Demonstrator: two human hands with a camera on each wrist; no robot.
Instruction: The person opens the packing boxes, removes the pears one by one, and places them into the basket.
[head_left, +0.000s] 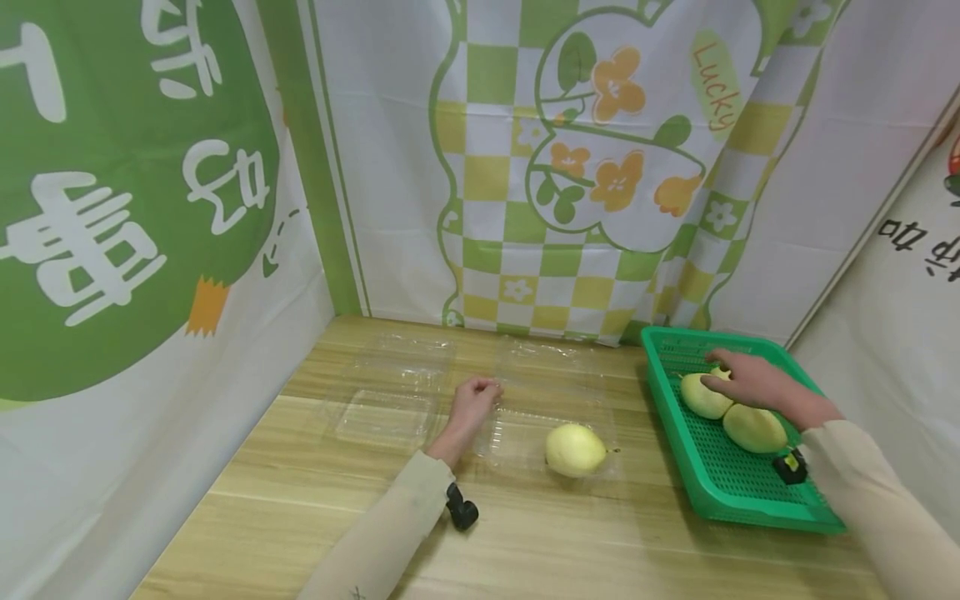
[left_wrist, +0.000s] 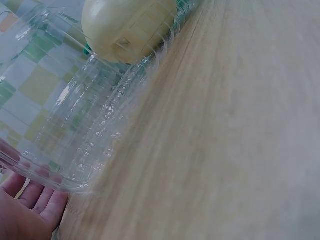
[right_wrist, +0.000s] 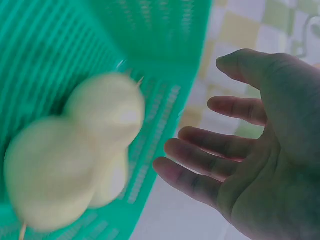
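Note:
My left hand [head_left: 474, 402] pinches the left edge of an opened clear plastic clamshell box [head_left: 517, 433] on the table. In the left wrist view, the fingers [left_wrist: 42, 200] lie against the rim of this box. One yellow pear [head_left: 574, 450] sits in its near half, stem pointing right. Over the green basket [head_left: 675, 450], my right hand [head_left: 757, 385] hovers with fingers spread and holds nothing. Below it are three pears; the front pear [head_left: 754, 428] and left pear [head_left: 703, 396] show well, the third is partly hidden. The right wrist view shows a gap between fingertips and pears [right_wrist: 52, 175].
A second opened clear box [head_left: 386, 417] lies on the wooden table [head_left: 300, 517] to the left. Printed cloth [head_left: 525, 167] hangs along the back and both sides. The basket's raised rim stands at the right end of the table.

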